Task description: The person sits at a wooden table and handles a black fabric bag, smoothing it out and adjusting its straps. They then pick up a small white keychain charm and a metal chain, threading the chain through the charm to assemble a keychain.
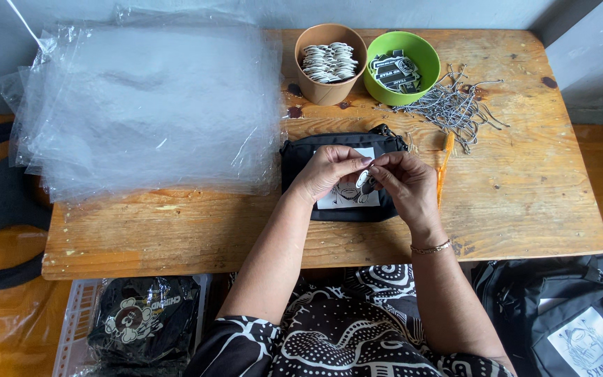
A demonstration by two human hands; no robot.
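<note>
Pinched between left hand (329, 169) at nine o'clock and right hand (406, 183) at three o'clock: small round tag (364, 181), over black pouch (340, 150) on wooden table (525, 188).

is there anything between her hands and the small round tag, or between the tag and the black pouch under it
Nothing visible stands in the way. The left hand and right hand already pinch the small round tag at their fingertips, directly above the black pouch on the wooden table, with nothing visible between them.

Soft, even daylight fills a sharp view, with faint glare on the clear plastic bags (148, 105) at the surface's (525, 209) left edge.
</note>
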